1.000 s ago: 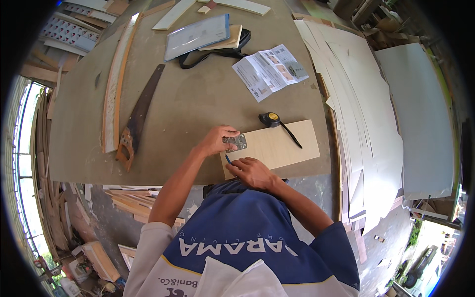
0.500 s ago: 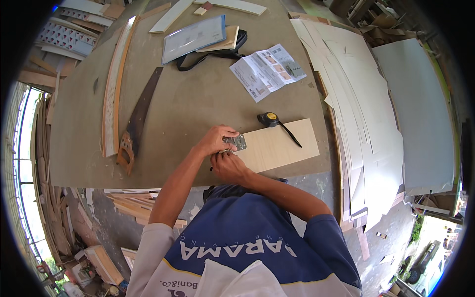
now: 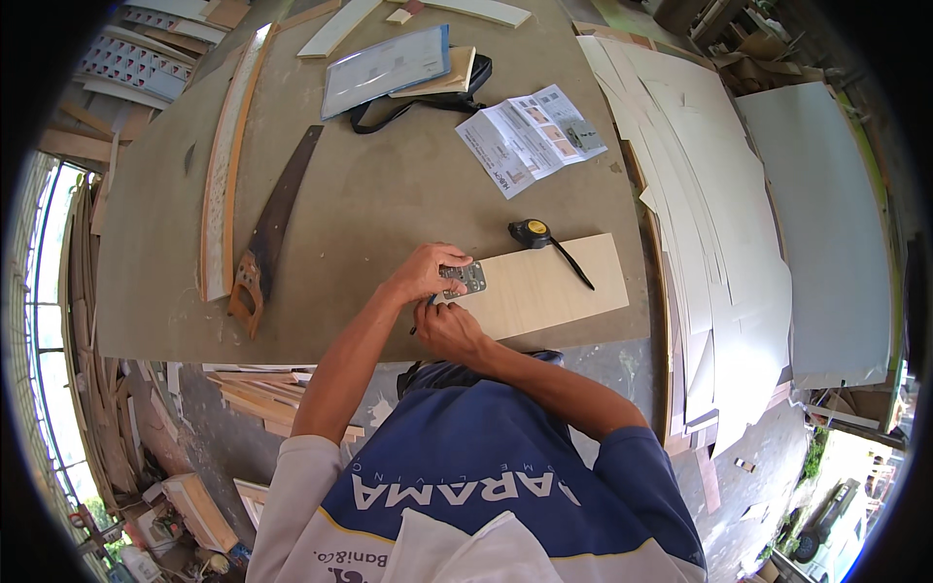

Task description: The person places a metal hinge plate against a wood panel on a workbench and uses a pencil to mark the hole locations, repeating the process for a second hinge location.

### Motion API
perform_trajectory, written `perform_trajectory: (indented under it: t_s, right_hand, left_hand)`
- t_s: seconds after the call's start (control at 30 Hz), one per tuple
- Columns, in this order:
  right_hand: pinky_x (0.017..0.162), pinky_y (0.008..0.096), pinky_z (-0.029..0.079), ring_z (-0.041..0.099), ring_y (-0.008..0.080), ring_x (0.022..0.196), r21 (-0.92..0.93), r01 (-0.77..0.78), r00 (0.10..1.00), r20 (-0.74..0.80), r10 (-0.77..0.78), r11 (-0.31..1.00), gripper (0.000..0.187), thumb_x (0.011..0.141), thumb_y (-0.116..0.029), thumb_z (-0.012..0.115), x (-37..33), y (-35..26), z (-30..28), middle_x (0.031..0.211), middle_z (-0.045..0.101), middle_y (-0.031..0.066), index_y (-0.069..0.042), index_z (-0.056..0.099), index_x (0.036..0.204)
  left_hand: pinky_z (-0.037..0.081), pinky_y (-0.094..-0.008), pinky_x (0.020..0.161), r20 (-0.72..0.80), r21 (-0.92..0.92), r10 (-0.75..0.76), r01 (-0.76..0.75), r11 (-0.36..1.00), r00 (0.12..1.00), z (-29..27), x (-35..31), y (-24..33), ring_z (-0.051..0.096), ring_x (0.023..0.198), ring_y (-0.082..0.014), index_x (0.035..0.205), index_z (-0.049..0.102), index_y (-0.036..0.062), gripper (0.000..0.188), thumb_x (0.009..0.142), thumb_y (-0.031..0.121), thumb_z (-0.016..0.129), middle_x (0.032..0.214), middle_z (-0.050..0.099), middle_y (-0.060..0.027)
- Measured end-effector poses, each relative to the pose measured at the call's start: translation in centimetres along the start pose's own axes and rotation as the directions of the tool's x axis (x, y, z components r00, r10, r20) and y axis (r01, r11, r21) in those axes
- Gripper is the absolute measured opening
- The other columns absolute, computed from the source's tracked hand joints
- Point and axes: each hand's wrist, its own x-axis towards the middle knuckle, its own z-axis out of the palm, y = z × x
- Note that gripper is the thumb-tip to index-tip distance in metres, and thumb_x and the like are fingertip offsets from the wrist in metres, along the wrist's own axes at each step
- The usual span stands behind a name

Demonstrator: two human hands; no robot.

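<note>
A pale wooden board [image 3: 549,287] lies at the table's near edge. On its left end my left hand [image 3: 420,274] presses a small grey metal plate with holes [image 3: 474,278], thumb and fingers over its left part. Just below, my right hand [image 3: 449,330] is closed beside the plate's lower left corner, round a thin dark pen-like tool [image 3: 414,330]; its exact kind is hard to make out. A black and yellow tape measure [image 3: 531,232] rests at the board's far edge, its black strap crossing the board.
A handsaw [image 3: 275,233] and a long wooden strip [image 3: 231,165] lie to the left. Farther back are an unfolded printed sheet [image 3: 530,139], a clear blue-edged folder [image 3: 386,71] and a black strapped bag [image 3: 476,85]. White sheets [image 3: 695,223] are stacked on the right.
My left hand keeps the metal plate on the board. My right hand's fingers have shifted slightly beside it, and the view has moved a little.
</note>
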Motion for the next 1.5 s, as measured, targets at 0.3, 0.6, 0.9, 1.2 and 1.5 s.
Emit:
perform_trajectory:
  t_s: [0.3, 0.6, 0.9, 1.2, 1.5]
  right_hand:
    - [0.065, 0.0376, 0.057, 0.072, 0.0246, 0.072, 0.249, 0.051, 0.995, 0.065, -0.070, 0.967, 0.026, 0.085, -0.018, 0.066, -2.7, 1.8, -1.6, 0.080, 0.067, 0.0105, 0.000, 0.059, 0.101]
    - [0.075, 0.0453, 0.057, 0.071, 0.0350, 0.084, 0.546, 0.026, 1.000, -0.023, -0.016, 0.837, 0.029, 0.084, -0.007, 0.066, -4.2, 4.1, -3.5, 0.086, 0.067, 0.0151, -0.001, 0.055, 0.110]
    - [0.073, 0.0456, 0.058, 0.071, 0.0371, 0.080, 0.676, -0.146, 0.977, -0.017, 0.213, 0.722, 0.027, 0.093, -0.002, 0.069, -6.4, 7.1, -4.4, 0.090, 0.071, 0.0193, -0.002, 0.062, 0.118]
    - [0.068, 0.0383, 0.060, 0.075, 0.0282, 0.077, 0.837, -0.259, 0.920, 0.061, 0.388, 0.482, 0.018, 0.105, -0.004, 0.061, -7.6, 9.2, -4.9, 0.091, 0.072, 0.0164, 0.001, 0.061, 0.121]
    - [0.064, 0.0321, 0.058, 0.075, 0.0212, 0.072, 0.891, -0.373, 0.840, 0.206, 0.502, 0.259, 0.026, 0.112, -0.016, 0.053, -7.5, 10.3, -3.5, 0.085, 0.073, 0.0156, 0.008, 0.063, 0.113]
  left_hand:
    - [0.055, -0.0366, 0.091, -0.006, 0.010, -0.011, 0.011, 1.000, 1.000, -0.1, -0.3, 0.5, 0.072, 0.105, -0.0291, 0.125, 0.075, 0.0017, 0.061, 0.070, 0.019, 0.094, 0.122, 0.074, -0.0161]
    - [0.055, -0.0369, 0.094, -0.006, 0.028, 0.005, -0.005, 1.000, 1.000, 0.0, -0.3, 0.2, 0.071, 0.107, -0.0306, 0.125, 0.074, 0.0010, 0.061, 0.071, 0.022, 0.094, 0.123, 0.074, -0.0175]
    - [0.054, -0.0388, 0.096, 0.007, 0.021, 0.011, -0.011, 1.000, 1.000, 0.0, -0.2, 0.4, 0.070, 0.110, -0.0329, 0.125, 0.073, -0.0004, 0.063, 0.072, 0.027, 0.093, 0.124, 0.073, -0.0178]
    - [0.056, -0.0403, 0.093, -0.025, 0.076, 0.047, -0.045, 0.996, 0.999, 0.2, -0.2, 0.3, 0.071, 0.107, -0.0337, 0.124, 0.075, 0.0017, 0.059, 0.071, 0.022, 0.093, 0.120, 0.074, -0.0171]
    - [0.056, -0.0405, 0.090, -0.029, 0.096, 0.097, -0.094, 0.991, 0.995, 0.1, -0.1, 0.1, 0.071, 0.104, -0.0333, 0.119, 0.076, 0.0001, 0.057, 0.069, 0.020, 0.093, 0.116, 0.075, -0.0159]
